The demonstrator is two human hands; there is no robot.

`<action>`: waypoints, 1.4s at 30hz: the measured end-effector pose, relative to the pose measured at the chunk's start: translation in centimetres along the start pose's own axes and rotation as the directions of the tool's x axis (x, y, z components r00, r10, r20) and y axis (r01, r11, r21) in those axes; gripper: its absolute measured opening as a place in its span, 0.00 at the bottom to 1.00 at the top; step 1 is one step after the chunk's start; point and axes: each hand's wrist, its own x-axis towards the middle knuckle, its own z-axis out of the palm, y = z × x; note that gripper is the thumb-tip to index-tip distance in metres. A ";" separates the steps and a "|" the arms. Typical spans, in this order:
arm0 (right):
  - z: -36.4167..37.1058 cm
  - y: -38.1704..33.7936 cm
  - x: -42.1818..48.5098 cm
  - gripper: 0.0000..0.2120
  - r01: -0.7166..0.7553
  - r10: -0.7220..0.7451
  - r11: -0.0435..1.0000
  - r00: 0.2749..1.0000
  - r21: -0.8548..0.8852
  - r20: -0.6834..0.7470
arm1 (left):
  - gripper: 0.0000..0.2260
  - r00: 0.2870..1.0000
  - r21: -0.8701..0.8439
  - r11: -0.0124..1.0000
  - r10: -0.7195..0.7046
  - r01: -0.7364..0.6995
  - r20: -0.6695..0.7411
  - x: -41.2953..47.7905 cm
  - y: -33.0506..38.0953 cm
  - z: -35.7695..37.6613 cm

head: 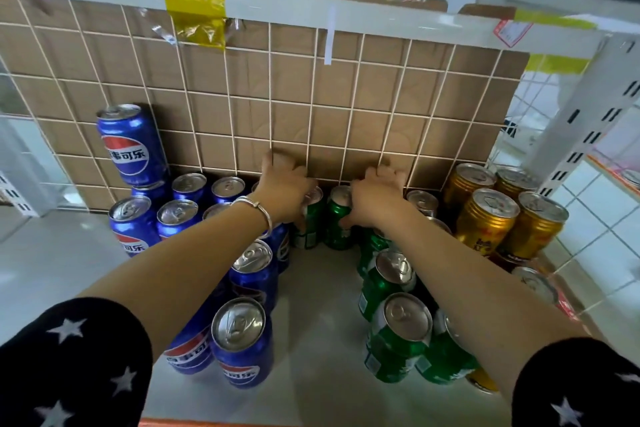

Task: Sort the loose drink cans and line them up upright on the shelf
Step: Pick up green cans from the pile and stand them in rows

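Observation:
Both arms reach to the back of the white shelf. My left hand grips the top of an upright green can by the back wall. Beside it, my right hand grips a second upright green can. Several blue cola cans stand in rows on the left, and one blue can is stacked on top of others. More green cans stand in a row on the right. Gold cans are grouped at the back right.
A white wire grid backed by cardboard closes the shelf's rear. An upper shelf edge with yellow tape runs overhead. A white slotted upright stands at the right. A lane of bare shelf runs between the blue and green rows.

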 end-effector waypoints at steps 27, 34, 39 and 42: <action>-0.4 -10.2 -9.3 0.37 -0.126 0.223 0.907 0.953 0.402 -0.205 | 0.20 0.981 -0.336 0.939 0.008 -0.075 -0.196 -7.0 1.6 -0.5; -1.9 -12.2 -13.9 0.32 -0.004 0.120 0.873 0.971 0.487 -0.207 | 0.15 0.980 -0.525 0.838 0.050 -0.145 -0.190 -14.4 -0.6 -1.0; -3.4 -14.9 -17.7 0.28 0.129 0.017 0.824 0.968 0.552 -0.252 | 0.09 0.981 -0.614 0.786 -0.056 -0.070 -0.184 -22.0 -4.0 -0.3; -3.8 -17.9 -19.2 0.21 0.225 -0.068 0.810 0.953 0.541 -0.295 | 0.10 0.978 -0.631 0.776 -0.133 0.002 -0.161 -27.2 -5.3 0.6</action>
